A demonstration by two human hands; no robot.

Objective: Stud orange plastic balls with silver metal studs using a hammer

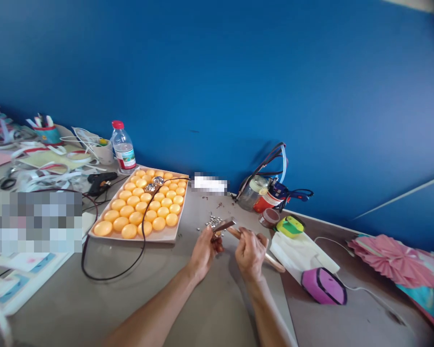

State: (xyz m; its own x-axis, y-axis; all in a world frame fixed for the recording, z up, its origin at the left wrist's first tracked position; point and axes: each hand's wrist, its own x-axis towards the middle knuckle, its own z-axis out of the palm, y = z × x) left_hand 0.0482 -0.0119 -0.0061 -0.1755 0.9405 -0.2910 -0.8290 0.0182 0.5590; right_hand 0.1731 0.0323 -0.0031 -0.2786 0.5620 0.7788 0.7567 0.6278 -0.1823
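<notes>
My right hand (250, 250) is wrapped round the wooden handle of what looks like a hammer (275, 263); the handle's end sticks out to the right. Its dark metal head (224, 225) lies close above the fingers of my left hand (203, 253). The left fingers are pinched together low over the grey table, beside something small and reddish brown (219, 245) that I cannot make out. Just beyond both hands is a loose pile of small silvery metal pieces (214, 220). A few more bits are scattered toward the wall.
Left of my hands stands a tray (171, 237) of orange balls, with two silvery balls (154, 185) and a black cable (112, 278) across it. A bottle (123, 152) and glue gun (101, 183) are behind. Rightward are a jar (253, 193), white cloth (296, 253) and purple pouch (323, 286).
</notes>
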